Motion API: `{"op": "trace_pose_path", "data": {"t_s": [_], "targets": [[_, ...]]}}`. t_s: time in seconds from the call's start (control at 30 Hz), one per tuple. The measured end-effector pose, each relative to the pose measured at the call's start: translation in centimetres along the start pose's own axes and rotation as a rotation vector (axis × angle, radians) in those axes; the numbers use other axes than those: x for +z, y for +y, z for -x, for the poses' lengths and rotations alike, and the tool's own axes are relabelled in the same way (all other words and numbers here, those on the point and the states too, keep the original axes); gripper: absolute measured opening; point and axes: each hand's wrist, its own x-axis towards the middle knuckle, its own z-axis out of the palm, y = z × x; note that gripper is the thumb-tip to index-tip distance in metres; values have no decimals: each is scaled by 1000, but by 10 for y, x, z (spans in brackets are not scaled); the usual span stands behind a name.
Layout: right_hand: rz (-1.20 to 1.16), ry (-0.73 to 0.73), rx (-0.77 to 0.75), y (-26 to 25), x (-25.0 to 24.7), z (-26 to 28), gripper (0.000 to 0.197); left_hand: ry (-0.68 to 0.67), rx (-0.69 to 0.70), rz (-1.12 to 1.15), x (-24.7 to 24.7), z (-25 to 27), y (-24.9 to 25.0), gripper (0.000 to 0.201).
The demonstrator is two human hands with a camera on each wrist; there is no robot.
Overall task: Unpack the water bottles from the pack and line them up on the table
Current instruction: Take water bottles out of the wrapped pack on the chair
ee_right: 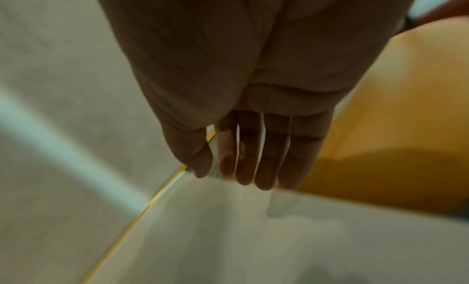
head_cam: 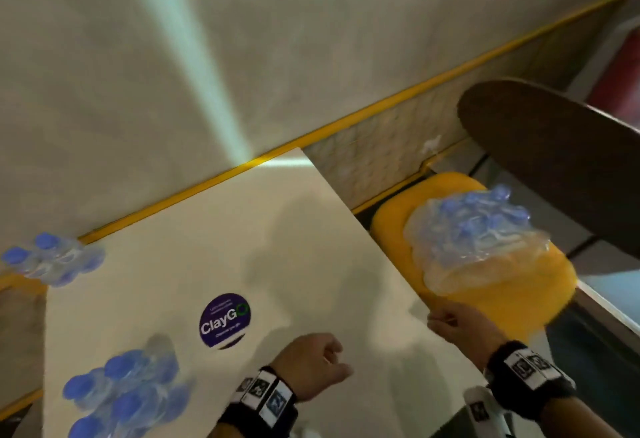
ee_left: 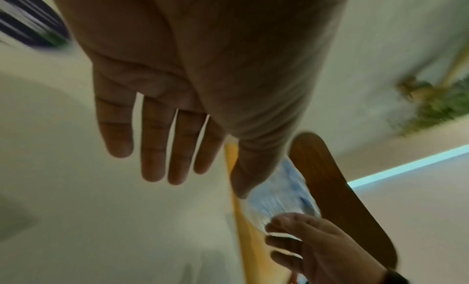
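A shrink-wrapped pack of blue-capped water bottles stands on a yellow chair seat just off the right edge of the white table. My right hand is at the pack's near bottom edge, its fingers fairly straight and against the wrap. In the left wrist view the same pack shows blurred, with the right hand touching it. My left hand hovers over the table's near part, holding nothing, its fingers straight.
Two more wrapped packs are on the table: one at the near left and one at the far left edge. A purple ClayGo sticker marks the table. A dark brown rounded top overhangs the chair. A wall runs behind.
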Motion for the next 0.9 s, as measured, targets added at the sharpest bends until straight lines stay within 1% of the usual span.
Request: {"op": "trace_pose_path", "data": {"t_s": [0.07, 0.13, 0.17, 0.23, 0.27, 0.3, 0.33, 0.37, 0.4, 0.43, 0.47, 0.53, 0.57, 0.63, 0.7, 0.73, 0.77, 0.83, 0.87, 0.9], "targets": [[-28, 79, 89, 39, -29, -1, 8, -74, 88, 5, 12, -29, 60, 56], [-123, 157, 177, 76, -52, -10, 7, -165, 120, 23, 30, -57, 116, 68], [-173, 202, 201, 92, -60, -19, 11, -206, 124, 35, 41, -70, 140, 77], [-286, 271, 208, 105, -75, -35, 28, -253, 143, 81, 65, -93, 178, 98], [-334, 297, 199, 107, -82, -46, 36, -247, 148, 128, 79, -111, 189, 104], [-370, 315, 182, 103, -89, -55, 41, -211, 139, 185, 88, -123, 200, 106], [-383, 329, 163, 99, -95, -65, 39, -143, 115, 238, 95, -136, 209, 101], [-364, 347, 140, 96, -99, -77, 30, -56, 107, 283, 100, -150, 215, 91], [-324, 369, 115, 93, -101, -87, 17, 48, 116, 323, 103, -167, 221, 78], [-277, 375, 93, 90, -103, -97, 10, 141, 116, 338, 103, -182, 227, 64], [-233, 365, 85, 88, -105, -108, 10, 232, 102, 329, 103, -199, 228, 55], [-122, 312, 125, 84, -106, -125, 29, 347, 67, 295, 100, -222, 229, 57], [1, 278, 126, 81, -109, -132, 36, 376, 64, 320, 91, -216, 238, 57], [220, 240, 76, 77, -115, -144, 34, 375, 56, 342, 83, -211, 244, 46], [289, 222, 51, 72, -120, -147, 34, 318, 111, 313, 76, -206, 252, 34], [317, 231, 42, 70, -122, -147, 35, 298, 138, 285, 74, -207, 254, 33], [325, 228, 45, 69, -122, -145, 36, 283, 147, 262, 73, -208, 256, 37], [285, 240, 87, 69, -118, -143, 37, 293, 141, 236, 71, -214, 257, 55], [230, 262, 122, 70, -115, -142, 36, 297, 130, 225, 71, -218, 258, 59], [152, 299, 147, 72, -112, -141, 35, 303, 117, 199, 70, -221, 260, 56]]}}
